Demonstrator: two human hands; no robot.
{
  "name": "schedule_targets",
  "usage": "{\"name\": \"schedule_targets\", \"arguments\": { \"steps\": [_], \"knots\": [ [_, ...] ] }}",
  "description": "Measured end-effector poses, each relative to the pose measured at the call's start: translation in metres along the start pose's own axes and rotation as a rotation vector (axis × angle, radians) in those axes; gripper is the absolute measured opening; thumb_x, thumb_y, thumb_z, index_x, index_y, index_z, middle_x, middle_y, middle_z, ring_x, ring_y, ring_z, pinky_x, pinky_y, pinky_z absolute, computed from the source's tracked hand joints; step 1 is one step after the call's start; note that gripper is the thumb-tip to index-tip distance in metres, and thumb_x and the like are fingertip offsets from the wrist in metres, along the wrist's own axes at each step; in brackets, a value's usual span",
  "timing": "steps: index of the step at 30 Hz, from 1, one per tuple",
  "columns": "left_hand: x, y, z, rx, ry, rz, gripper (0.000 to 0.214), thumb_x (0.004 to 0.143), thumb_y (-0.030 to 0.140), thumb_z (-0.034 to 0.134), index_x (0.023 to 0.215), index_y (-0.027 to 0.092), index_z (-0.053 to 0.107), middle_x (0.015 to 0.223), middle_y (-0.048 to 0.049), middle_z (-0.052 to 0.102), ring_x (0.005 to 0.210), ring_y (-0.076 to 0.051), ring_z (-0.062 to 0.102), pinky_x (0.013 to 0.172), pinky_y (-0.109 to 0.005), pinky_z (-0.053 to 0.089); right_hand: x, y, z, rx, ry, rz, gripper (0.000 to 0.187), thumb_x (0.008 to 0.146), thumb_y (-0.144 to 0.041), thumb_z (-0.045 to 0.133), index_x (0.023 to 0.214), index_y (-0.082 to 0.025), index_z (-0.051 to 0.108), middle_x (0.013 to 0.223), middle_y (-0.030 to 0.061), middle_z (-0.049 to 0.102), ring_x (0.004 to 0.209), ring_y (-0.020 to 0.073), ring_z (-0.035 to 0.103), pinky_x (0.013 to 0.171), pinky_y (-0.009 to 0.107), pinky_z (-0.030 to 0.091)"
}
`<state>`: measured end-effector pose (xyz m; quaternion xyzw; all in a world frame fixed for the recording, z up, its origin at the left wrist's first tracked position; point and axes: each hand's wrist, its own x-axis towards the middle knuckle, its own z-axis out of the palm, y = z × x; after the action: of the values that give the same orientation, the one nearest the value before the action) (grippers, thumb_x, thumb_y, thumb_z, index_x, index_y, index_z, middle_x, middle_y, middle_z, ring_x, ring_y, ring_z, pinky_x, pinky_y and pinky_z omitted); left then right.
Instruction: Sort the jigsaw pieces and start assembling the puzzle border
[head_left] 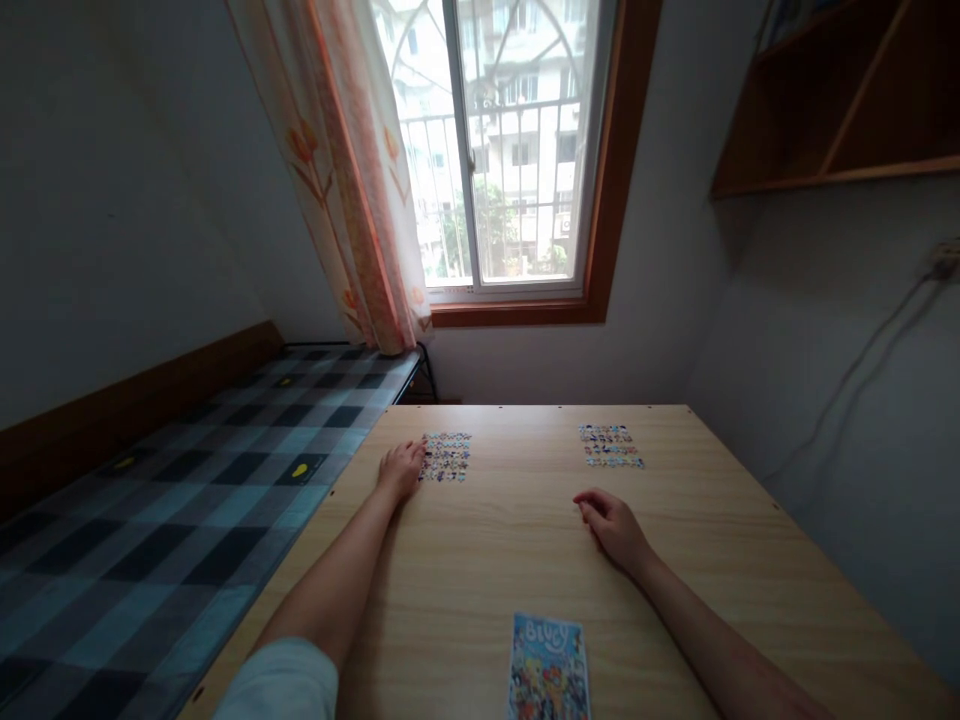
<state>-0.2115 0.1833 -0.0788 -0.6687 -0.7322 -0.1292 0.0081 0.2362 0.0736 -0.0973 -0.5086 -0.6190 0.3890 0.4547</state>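
**A:** In the head view, where is the left hand [400,468]?

**B:** It is stretched out palm down on the table [487,560]. Its fingers [416,455] are nearly straight, and the tips touch the nearer left edge of a sticker sheet [448,457]. They grip nothing and only rest against it.

**A:** And the right hand [611,525]?

**B:** It lies on the table well apart from the left. Its fingers [589,505] are bent loosely inward, not closed into a fist, and I see nothing in them. A second sticker sheet [610,446] lies ahead of those fingers, near them but not touching.

**A:** What else is around?

**B:** A Bluey card [548,668] lies flat behind both sets of fingers, nearer the person, between the forearms. To the left of the left fingers the table ends, and a bed [187,490] with a checked blue cover runs alongside it. Far beyond the fingers are a window [517,150] and its curtain [352,170].

**A:** How should the touched sheet be handled?

**B:** As I judge it, the sheet is thin and lies flat on smooth wood, so a pinch from above would probably slip. Light downward pressure from the fingertips should keep it from skating, and a nail worked under its edge would lift it cleanly. The sheet sits fairly near the table's left side, so a sideways shove risks sending it towards the bed. The empty right hand could steady the far edge.
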Motion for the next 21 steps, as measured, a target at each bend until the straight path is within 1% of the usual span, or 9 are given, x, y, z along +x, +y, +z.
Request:
{"name": "schedule_targets", "arguments": {
  "steps": [4,7,10,13,15,19,21],
  "knots": [
    [0.002,0.003,0.000,0.010,-0.001,-0.057,0.051,0.101,0.046,0.028,0.137,0.035,0.062,0.143,-0.0070,0.058,0.130,-0.029,0.050,0.109,-0.046,0.034,0.000,0.000,0.001,-0.004,0.011,-0.017,0.029,0.082,-0.041,0.057,0.089,-0.017,0.071,0.066,0.0007,0.060,0.055,0.0151,0.052,0.050,0.025,0.038],
    [0.001,0.005,0.002,0.009,0.006,-0.057,0.051,0.101,0.046,0.028,0.136,0.034,0.064,0.145,-0.0077,0.057,0.131,-0.030,0.049,0.110,-0.046,0.034,0.000,0.000,0.001,0.031,0.010,0.007,0.029,0.081,-0.041,0.057,0.090,-0.017,0.070,0.066,-0.0007,0.059,0.049,0.0130,0.050,0.045,0.024,0.036],
    [-0.001,0.005,0.003,-0.002,0.034,-0.060,0.052,0.100,0.044,0.030,0.132,0.028,0.067,0.142,-0.0108,0.059,0.129,-0.030,0.051,0.110,-0.045,0.034,0.000,0.000,0.002,0.066,0.007,0.038,0.029,0.081,-0.042,0.057,0.092,-0.017,0.069,0.064,-0.0026,0.057,0.042,0.0108,0.046,0.040,0.023,0.033],
    [-0.002,0.003,0.003,-0.021,0.085,-0.080,0.053,0.099,0.044,0.031,0.127,0.019,0.070,0.133,-0.0143,0.065,0.125,-0.029,0.054,0.109,-0.042,0.036,-0.001,-0.001,0.002,0.098,0.008,0.053,0.029,0.081,-0.043,0.058,0.092,-0.017,0.068,0.063,-0.0035,0.056,0.040,0.0101,0.046,0.038,0.022,0.032],
    [-0.003,0.002,0.002,-0.029,0.125,-0.102,0.054,0.098,0.042,0.030,0.123,0.016,0.071,0.127,-0.0152,0.068,0.122,-0.029,0.056,0.108,-0.041,0.038,-0.002,-0.002,0.001,0.118,0.005,0.058,0.029,0.081,-0.042,0.059,0.092,-0.017,0.068,0.064,-0.0040,0.056,0.039,0.0098,0.047,0.037,0.022,0.032],
    [-0.006,-0.002,0.001,-0.024,0.205,-0.178,0.058,0.098,0.037,0.024,0.115,0.012,0.074,0.122,-0.0206,0.069,0.122,-0.031,0.057,0.107,-0.045,0.039,-0.001,-0.001,0.000,0.146,0.011,0.069,0.029,0.081,-0.042,0.059,0.093,-0.017,0.067,0.064,-0.0048,0.055,0.038,0.0095,0.047,0.036,0.022,0.034],
    [-0.011,-0.005,0.001,-0.014,0.240,-0.221,0.058,0.098,0.036,0.024,0.114,0.011,0.074,0.122,-0.0220,0.068,0.123,-0.032,0.056,0.107,-0.047,0.039,0.000,0.000,0.000,0.151,0.030,0.072,0.030,0.081,-0.043,0.059,0.093,-0.017,0.067,0.063,-0.0050,0.055,0.038,0.0096,0.048,0.035,0.022,0.035]
  ]
}}
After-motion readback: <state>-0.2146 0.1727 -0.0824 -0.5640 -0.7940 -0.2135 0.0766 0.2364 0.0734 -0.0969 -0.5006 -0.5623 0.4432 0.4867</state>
